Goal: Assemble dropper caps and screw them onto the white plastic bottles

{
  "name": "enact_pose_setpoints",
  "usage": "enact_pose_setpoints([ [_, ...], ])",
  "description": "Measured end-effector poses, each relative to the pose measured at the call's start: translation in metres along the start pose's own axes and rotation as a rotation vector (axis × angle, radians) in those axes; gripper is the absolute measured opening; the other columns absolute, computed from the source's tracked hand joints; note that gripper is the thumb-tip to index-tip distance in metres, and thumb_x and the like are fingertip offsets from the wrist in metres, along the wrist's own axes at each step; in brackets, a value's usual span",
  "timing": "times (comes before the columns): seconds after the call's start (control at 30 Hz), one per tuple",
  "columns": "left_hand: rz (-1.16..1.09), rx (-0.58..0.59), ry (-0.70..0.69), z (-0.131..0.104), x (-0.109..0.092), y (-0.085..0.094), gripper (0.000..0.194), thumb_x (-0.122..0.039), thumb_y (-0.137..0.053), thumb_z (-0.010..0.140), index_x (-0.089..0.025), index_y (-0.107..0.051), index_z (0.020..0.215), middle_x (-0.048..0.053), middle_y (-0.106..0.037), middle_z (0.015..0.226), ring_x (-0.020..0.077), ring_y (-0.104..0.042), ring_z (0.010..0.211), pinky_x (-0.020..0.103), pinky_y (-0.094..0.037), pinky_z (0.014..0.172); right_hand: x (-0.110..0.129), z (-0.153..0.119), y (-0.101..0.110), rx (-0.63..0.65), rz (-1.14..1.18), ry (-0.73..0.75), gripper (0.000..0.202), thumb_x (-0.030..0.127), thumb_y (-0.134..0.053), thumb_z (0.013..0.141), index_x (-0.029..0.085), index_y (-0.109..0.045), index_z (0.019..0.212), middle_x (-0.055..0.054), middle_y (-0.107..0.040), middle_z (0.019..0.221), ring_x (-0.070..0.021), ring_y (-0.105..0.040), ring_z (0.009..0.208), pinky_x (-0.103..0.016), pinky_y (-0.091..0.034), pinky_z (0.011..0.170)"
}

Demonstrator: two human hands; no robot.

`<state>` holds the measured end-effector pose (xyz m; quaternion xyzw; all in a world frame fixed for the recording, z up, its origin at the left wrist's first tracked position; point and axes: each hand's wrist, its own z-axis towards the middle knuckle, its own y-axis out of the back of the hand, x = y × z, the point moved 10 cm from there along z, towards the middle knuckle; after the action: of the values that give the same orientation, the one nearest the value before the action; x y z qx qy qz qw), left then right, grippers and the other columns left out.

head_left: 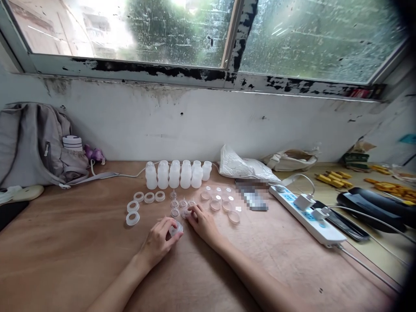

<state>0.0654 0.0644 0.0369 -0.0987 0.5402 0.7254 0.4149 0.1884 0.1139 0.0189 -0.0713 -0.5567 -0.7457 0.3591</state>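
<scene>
My left hand [160, 239] is curled around a translucent bottle ring [176, 229], thumb on its near side; part of the ring is hidden by the fingers. Just to the right, my right hand [202, 222] has its fingertips closed on a clear teat [185, 213], which looks to be at table level. More clear teats [174, 203] stand point-up in a small cluster beyond both hands. White translucent bottle rings [132, 218] lie in a bent line on the left. Pinkish clear round caps [234, 217] and small white discs [219, 189] are spread out right of my right hand.
Several frosted bottles [174, 174] stand at the back near the wall. Rightward are a plastic bag [238, 164], a blurred-out flat item [253, 197], a power strip [308, 221] with plugs and cables, and a dark phone [344, 225]. A grey backpack [32, 143] sits at left.
</scene>
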Motion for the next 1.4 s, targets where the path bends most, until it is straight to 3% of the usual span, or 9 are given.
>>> enact_pose_setpoints([
  [0.1, -0.161, 0.001, 0.094, 0.003, 0.012, -0.007, 0.021, -0.036, -0.052, 0.077, -0.022, -0.048, 0.092, 0.003, -0.058, 0.089, 0.0158, -0.057, 0.076, 0.032, -0.047, 0.072, 0.002, -0.002, 0.005, -0.003, 0.101, -0.014, 0.013, 0.023, -0.049, 0.077, 0.022, -0.051, 0.09, -0.001, -0.058, 0.08, -0.0134, -0.054, 0.058, -0.024, -0.04, 0.055],
  [0.23, -0.337, -0.046, 0.147, 0.014, 0.023, -0.013, 0.044, -0.03, -0.063, 0.069, -0.022, -0.042, 0.107, 0.004, -0.055, 0.097, 0.0163, -0.058, 0.083, 0.034, -0.049, 0.077, 0.004, -0.004, 0.015, -0.052, 0.319, -0.057, 0.016, 0.024, -0.049, 0.077, 0.022, -0.047, 0.093, 0.001, -0.058, 0.073, -0.0115, -0.051, 0.052, -0.023, -0.041, 0.049],
  [0.4, -0.368, -0.035, 0.076, 0.024, 0.014, -0.015, 0.032, -0.023, -0.063, 0.068, -0.021, -0.052, 0.098, 0.005, -0.054, 0.098, 0.0166, -0.057, 0.088, 0.032, -0.049, 0.079, 0.004, -0.01, 0.02, -0.103, 0.499, -0.085, 0.016, 0.02, -0.05, 0.075, 0.023, -0.046, 0.09, 0.0, -0.056, 0.077, -0.0108, -0.051, 0.052, -0.023, -0.043, 0.047],
  [0.6, -0.328, -0.095, 0.186, 0.012, 0.026, 0.0, 0.035, -0.032, -0.062, 0.07, -0.02, -0.049, 0.1, 0.003, -0.06, 0.088, 0.0146, -0.06, 0.076, 0.03, -0.053, 0.071, 0.008, -0.016, 0.02, -0.135, 0.484, -0.068, 0.014, 0.019, -0.049, 0.076, 0.022, -0.048, 0.09, 0.0, -0.053, 0.072, -0.0112, -0.051, 0.055, -0.023, -0.043, 0.051],
  [0.87, -0.239, -0.039, 0.06, 0.006, 0.011, -0.001, 0.037, -0.036, -0.062, 0.07, -0.021, -0.05, 0.102, 0.003, -0.06, 0.092, 0.014, -0.06, 0.075, 0.028, -0.054, 0.068, 0.023, -0.023, -0.001, 0.037, 0.609, -0.061, 0.016, 0.016, -0.05, 0.074, 0.022, -0.049, 0.089, 0.001, -0.052, 0.071, -0.0109, -0.05, 0.058, -0.022, -0.043, 0.052],
  [1.1, -0.245, -0.026, 0.07, 0.004, 0.009, -0.004, 0.035, -0.034, -0.062, 0.07, -0.021, -0.05, 0.101, 0.003, -0.059, 0.092, 0.0146, -0.059, 0.078, 0.029, -0.053, 0.07, 0.032, -0.024, -0.006, 0.195, 1.074, -0.196, 0.023, 0.016, -0.054, 0.071, 0.021, -0.048, 0.092, 0.0, -0.06, 0.08, -0.0145, -0.057, 0.075, -0.027, -0.044, 0.067],
  [1.4, -0.246, -0.025, 0.084, 0.005, 0.004, -0.003, 0.036, -0.034, -0.064, 0.068, -0.021, -0.051, 0.099, 0.002, -0.06, 0.089, 0.0144, -0.06, 0.074, 0.029, -0.051, 0.07, 0.03, -0.027, -0.022, 0.282, 1.481, -0.351, 0.032, 0.005, -0.048, 0.064, 0.019, -0.051, 0.092, -0.001, -0.063, 0.078, -0.0132, -0.055, 0.071, -0.025, -0.041, 0.067],
])
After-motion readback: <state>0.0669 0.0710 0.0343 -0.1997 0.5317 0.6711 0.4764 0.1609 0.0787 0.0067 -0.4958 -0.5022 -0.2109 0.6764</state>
